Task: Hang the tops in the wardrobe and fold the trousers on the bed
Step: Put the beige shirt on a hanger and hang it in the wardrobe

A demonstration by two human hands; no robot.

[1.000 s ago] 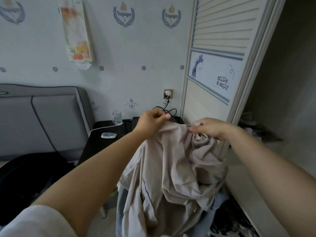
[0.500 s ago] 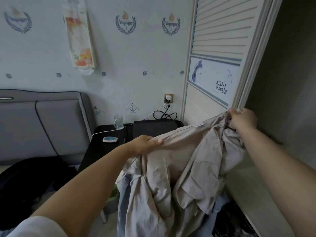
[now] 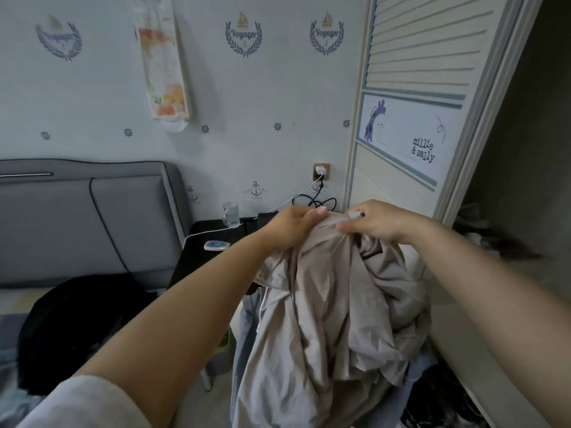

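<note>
A beige crumpled garment (image 3: 327, 307) hangs in front of me, held up by its top edge. My left hand (image 3: 293, 225) grips that edge on the left, fingers curled over the cloth. My right hand (image 3: 374, 222) pinches the same edge just to the right, the two hands almost touching. The cloth falls in loose folds below them; whether it is a top or trousers cannot be told. The wardrobe (image 3: 414, 88) with its louvred sliding door stands right behind, its dark opening at the far right. The bed (image 3: 12, 304) lies at the left edge.
A dark garment (image 3: 74, 322) lies heaped on the bed under the grey headboard (image 3: 77, 217). A black bedside table (image 3: 210, 239) carries a glass (image 3: 231, 213), a small device and cables. Blue-grey clothes (image 3: 247, 319) hang beneath the beige one. Dark items lie on the floor by the wardrobe.
Half a second ago my hands were spread wide, stretching the cloth's edge toward the wardrobe. Now the right hand has come back left, and both hands meet at the top edge.
</note>
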